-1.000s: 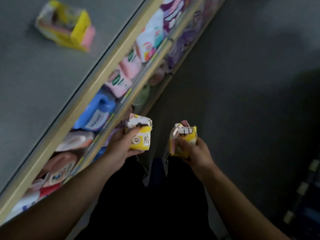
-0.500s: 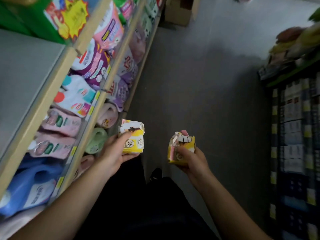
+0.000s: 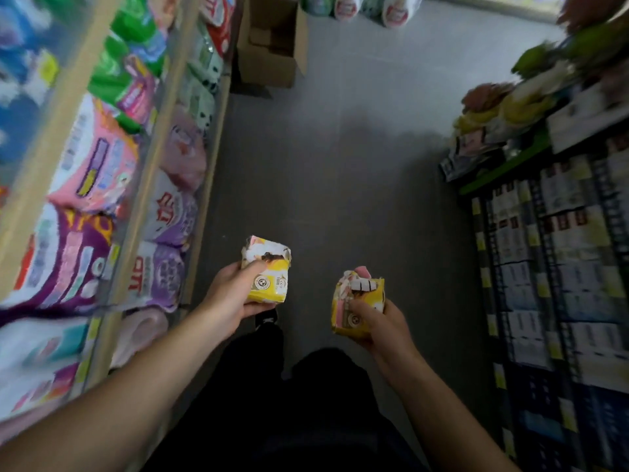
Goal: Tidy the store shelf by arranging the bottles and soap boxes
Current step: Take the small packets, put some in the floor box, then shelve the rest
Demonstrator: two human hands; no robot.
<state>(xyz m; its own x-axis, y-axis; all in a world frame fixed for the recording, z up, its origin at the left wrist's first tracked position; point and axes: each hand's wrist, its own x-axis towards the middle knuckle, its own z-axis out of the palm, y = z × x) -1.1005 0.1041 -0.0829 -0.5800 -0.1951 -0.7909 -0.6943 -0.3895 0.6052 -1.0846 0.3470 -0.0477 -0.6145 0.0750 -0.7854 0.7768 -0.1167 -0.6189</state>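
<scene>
Two yellow soap boxes are riding out over the aisle floor (image 3: 340, 148), one in each hand. The left hand (image 3: 231, 298) is gripping the left box (image 3: 267, 272) nearer the shelf (image 3: 136, 206); the right hand (image 3: 377, 327) is clutching the torn right box (image 3: 357, 298). A cardboard carton (image 3: 269, 42) is sitting up ahead.

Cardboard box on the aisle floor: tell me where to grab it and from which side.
Both hands are full now, so free them first. The cardboard box stands open-topped against the left shelf, its near wall facing the aisle. Probably best approached from the aisle side, gripping the two opposite top rims; the flaps look loose, so avoid lifting by them.
</scene>
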